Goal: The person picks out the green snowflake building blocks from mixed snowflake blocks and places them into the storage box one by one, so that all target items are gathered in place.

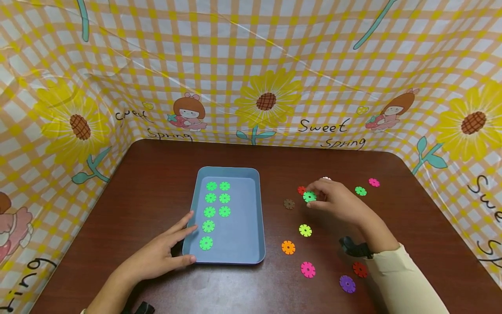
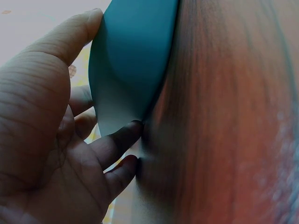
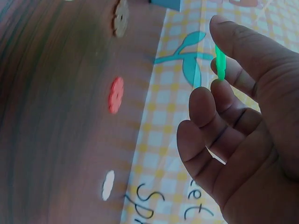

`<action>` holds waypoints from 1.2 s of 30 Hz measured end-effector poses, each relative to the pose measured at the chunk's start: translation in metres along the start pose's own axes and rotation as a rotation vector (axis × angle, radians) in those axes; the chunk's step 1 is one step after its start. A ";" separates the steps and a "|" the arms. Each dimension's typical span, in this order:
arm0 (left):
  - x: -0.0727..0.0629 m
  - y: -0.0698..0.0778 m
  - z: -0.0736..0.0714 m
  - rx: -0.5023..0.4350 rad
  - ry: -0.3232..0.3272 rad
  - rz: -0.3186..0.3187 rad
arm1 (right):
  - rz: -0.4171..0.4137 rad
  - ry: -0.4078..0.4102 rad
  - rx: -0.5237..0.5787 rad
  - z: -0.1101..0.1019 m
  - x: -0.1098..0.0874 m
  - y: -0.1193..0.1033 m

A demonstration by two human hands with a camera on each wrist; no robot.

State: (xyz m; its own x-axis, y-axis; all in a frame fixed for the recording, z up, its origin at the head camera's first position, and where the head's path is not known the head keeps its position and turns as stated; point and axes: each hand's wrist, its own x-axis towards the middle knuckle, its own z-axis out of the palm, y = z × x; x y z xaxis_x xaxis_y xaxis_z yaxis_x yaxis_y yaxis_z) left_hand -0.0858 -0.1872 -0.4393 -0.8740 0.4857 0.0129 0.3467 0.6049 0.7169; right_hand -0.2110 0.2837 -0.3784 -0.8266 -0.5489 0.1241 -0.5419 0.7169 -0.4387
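Observation:
A blue-grey tray (image 1: 243, 235) stands on the table, with several green notched plastic discs (image 1: 210, 198) laid in two columns on its left half. My left hand (image 1: 157, 255) rests at the tray's near left corner, fingers spread; thumb and fingertips touch its rim and outer wall, as the left wrist view of the tray wall (image 2: 135, 56) also shows. To the right of the tray, my right hand (image 1: 341, 200) pinches a green notched disc (image 1: 309, 196) between thumb and fingers, above the table. Edge-on, that green disc (image 3: 220, 63) appears in the right wrist view.
Loose discs lie right of the tray: brown (image 1: 289, 204), red (image 1: 301, 190), yellow (image 1: 305, 230), orange (image 1: 288, 247), pink (image 1: 307, 269), purple (image 1: 347, 284), another red (image 1: 360, 269), green (image 1: 361, 191) and far pink (image 1: 374, 182). A patterned cloth (image 1: 219, 52) surrounds the dark table (image 1: 157, 174).

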 end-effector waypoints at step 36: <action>0.001 0.000 -0.001 -0.009 -0.007 -0.006 | -0.115 -0.052 0.170 0.036 0.056 -0.067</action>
State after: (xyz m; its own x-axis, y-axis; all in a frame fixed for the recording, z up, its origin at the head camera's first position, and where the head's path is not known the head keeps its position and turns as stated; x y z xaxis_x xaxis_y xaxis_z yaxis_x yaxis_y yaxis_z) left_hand -0.0866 -0.1875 -0.4384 -0.8737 0.4865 0.0040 0.3385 0.6020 0.7232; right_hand -0.2153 0.1898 -0.3745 -0.7494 -0.6476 0.1382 -0.5953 0.5675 -0.5688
